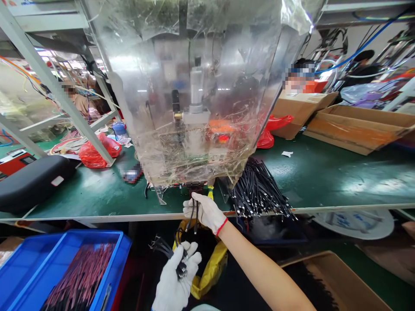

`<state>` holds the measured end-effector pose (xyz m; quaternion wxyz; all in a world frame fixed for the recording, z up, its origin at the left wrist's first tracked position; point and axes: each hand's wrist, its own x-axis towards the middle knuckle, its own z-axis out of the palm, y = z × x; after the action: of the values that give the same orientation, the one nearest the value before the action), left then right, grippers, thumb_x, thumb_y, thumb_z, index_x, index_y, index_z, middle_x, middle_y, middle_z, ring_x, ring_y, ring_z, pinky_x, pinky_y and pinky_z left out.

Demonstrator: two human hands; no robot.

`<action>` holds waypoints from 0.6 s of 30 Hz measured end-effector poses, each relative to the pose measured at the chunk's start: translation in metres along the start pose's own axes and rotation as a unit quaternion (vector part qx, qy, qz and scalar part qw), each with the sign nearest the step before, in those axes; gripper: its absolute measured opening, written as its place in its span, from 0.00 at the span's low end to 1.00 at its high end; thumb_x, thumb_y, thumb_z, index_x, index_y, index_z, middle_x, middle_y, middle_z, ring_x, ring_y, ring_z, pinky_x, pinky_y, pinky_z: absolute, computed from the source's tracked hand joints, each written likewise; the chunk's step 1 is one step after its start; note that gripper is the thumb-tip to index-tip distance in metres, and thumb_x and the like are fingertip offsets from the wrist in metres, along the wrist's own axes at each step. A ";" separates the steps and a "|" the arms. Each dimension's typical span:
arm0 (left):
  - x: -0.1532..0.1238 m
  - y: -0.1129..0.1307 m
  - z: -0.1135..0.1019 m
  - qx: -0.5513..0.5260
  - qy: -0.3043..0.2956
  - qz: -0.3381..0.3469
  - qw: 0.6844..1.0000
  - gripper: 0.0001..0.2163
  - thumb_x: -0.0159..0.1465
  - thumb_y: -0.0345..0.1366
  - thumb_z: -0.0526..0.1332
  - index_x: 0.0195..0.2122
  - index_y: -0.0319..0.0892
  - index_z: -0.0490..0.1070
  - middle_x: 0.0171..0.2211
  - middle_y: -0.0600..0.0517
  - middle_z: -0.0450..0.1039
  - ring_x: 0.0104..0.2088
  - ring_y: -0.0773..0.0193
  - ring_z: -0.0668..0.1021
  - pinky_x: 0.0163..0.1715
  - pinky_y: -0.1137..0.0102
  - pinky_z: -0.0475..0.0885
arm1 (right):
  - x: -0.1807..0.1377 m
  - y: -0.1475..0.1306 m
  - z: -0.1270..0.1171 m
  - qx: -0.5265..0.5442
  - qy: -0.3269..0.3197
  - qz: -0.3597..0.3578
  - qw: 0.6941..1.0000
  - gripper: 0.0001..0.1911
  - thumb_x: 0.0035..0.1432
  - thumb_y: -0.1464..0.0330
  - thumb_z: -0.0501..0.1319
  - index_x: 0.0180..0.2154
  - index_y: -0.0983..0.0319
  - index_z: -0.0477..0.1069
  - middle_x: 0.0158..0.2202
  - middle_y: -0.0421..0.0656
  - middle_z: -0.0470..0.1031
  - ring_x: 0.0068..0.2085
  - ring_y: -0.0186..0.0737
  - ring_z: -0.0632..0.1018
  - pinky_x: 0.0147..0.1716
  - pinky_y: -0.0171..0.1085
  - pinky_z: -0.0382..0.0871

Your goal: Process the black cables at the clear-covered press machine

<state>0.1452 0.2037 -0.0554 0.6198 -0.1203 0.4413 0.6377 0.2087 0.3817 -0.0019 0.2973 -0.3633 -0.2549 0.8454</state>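
Note:
My left hand (178,274), in a white glove, is closed around a small bundle of black cables (163,247) below the table edge. My right hand (205,211), gloved in white with a red cuff, is raised to the underside of a machine behind a clear plastic shield (194,129). Its fingers pinch a black cable (196,216) whose ends hang down; the upper part is hidden at the machine. A pile of black cables (259,188) lies on the green table just right of the shield.
At lower left, a blue bin (121,246) holds reddish-brown wires. A yellow bag (210,272) hangs open below the table edge. Cardboard boxes (356,127) stand at back right, with another box (343,276) at lower right. A black padded armrest (35,179) lies on the table's left.

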 end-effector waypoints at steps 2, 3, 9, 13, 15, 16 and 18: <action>-0.002 0.001 0.002 0.009 -0.010 -0.014 1.000 0.15 0.57 0.35 0.67 0.44 0.38 0.70 0.43 0.42 0.77 0.32 0.63 0.80 0.25 0.76 0.76 | -0.001 -0.001 -0.002 -0.010 -0.005 0.000 1.000 0.18 0.62 0.62 0.55 0.25 0.68 0.69 0.30 0.52 0.78 0.28 0.39 0.80 0.33 0.41 0.76; -0.004 0.002 0.003 0.012 -0.016 -0.018 1.000 0.14 0.57 0.35 0.67 0.43 0.38 0.70 0.39 0.44 0.77 0.28 0.67 0.79 0.22 0.78 0.74 | -0.002 -0.001 -0.007 -0.018 -0.022 -0.001 1.000 0.18 0.62 0.62 0.55 0.27 0.68 0.69 0.31 0.51 0.78 0.28 0.39 0.80 0.32 0.40 0.76; -0.011 0.003 -0.022 0.126 -0.037 -0.014 0.991 0.12 0.56 0.35 0.68 0.41 0.42 0.71 0.35 0.51 0.74 0.27 0.73 0.76 0.21 0.82 0.69 | -0.015 0.032 -0.074 -0.116 -0.193 0.114 0.968 0.26 0.63 0.53 0.50 0.36 0.70 0.72 0.26 0.52 0.78 0.24 0.43 0.80 0.22 0.37 0.74; -0.006 0.000 -0.056 0.292 -0.131 -0.072 0.944 0.13 0.58 0.43 0.64 0.38 0.39 0.71 0.25 0.54 0.70 0.18 0.76 0.69 0.13 0.82 0.58 | -0.022 0.084 -0.107 -0.077 -0.123 0.141 0.979 0.24 0.62 0.54 0.53 0.41 0.69 0.71 0.31 0.51 0.79 0.27 0.42 0.81 0.25 0.39 0.75; -0.004 -0.002 -0.066 0.356 -0.131 -0.079 0.922 0.15 0.59 0.47 0.62 0.37 0.39 0.71 0.20 0.56 0.66 0.14 0.77 0.64 0.12 0.81 0.54 | -0.019 0.104 -0.110 -0.036 -0.040 0.100 0.994 0.18 0.59 0.59 0.58 0.40 0.69 0.72 0.31 0.49 0.79 0.27 0.40 0.80 0.27 0.39 0.76; -0.004 -0.002 -0.068 0.377 -0.117 -0.076 0.915 0.16 0.58 0.48 0.62 0.37 0.39 0.70 0.18 0.57 0.65 0.13 0.77 0.62 0.12 0.80 0.53 | -0.017 0.111 -0.110 -0.030 -0.001 0.082 0.996 0.16 0.58 0.61 0.59 0.38 0.69 0.72 0.30 0.49 0.79 0.27 0.40 0.80 0.27 0.39 0.76; -0.006 -0.003 -0.067 0.395 -0.091 -0.066 0.912 0.17 0.58 0.49 0.62 0.36 0.39 0.69 0.18 0.58 0.64 0.14 0.76 0.62 0.13 0.80 0.53 | -0.009 0.119 -0.111 -0.028 0.064 0.047 0.996 0.14 0.55 0.62 0.62 0.35 0.69 0.72 0.27 0.48 0.78 0.25 0.41 0.80 0.25 0.38 0.75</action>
<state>0.1224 0.1514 -0.0916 0.6947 0.1639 0.5901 0.3772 0.2613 0.3167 -0.1416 0.2627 -0.4363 -0.2414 0.8261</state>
